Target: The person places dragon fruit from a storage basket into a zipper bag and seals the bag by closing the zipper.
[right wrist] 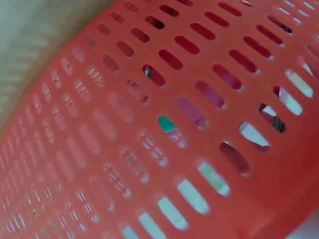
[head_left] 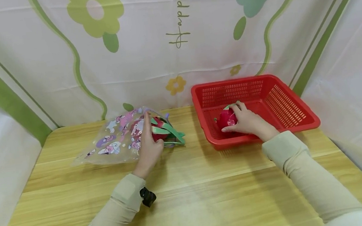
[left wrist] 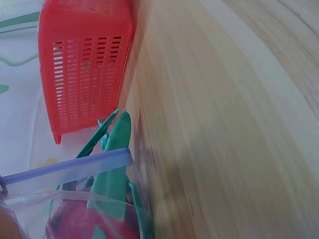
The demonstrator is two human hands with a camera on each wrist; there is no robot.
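Note:
At the left, a clear zip bag (head_left: 105, 151) printed with pink and purple cartoon figures lies on the table. Its mouth faces right, and a toy dragon fruit (head_left: 158, 135) sits there with green leaves poking out. My left hand (head_left: 147, 144) holds the bag near that mouth. In the left wrist view, the purple zip strip (left wrist: 94, 164) crosses the green leaves. My right hand (head_left: 247, 121) grips another dragon fruit (head_left: 226, 119) inside the red basket (head_left: 207, 130). Basket wall (right wrist: 209, 144) fills the right wrist view and mostly hides that fruit.
The slatted basket stands at the back right of the wooden table (head_left: 191, 201). Behind it hangs a white curtain (head_left: 148, 64) with flowers and green lines. A black band (head_left: 148, 197) is on the left wrist.

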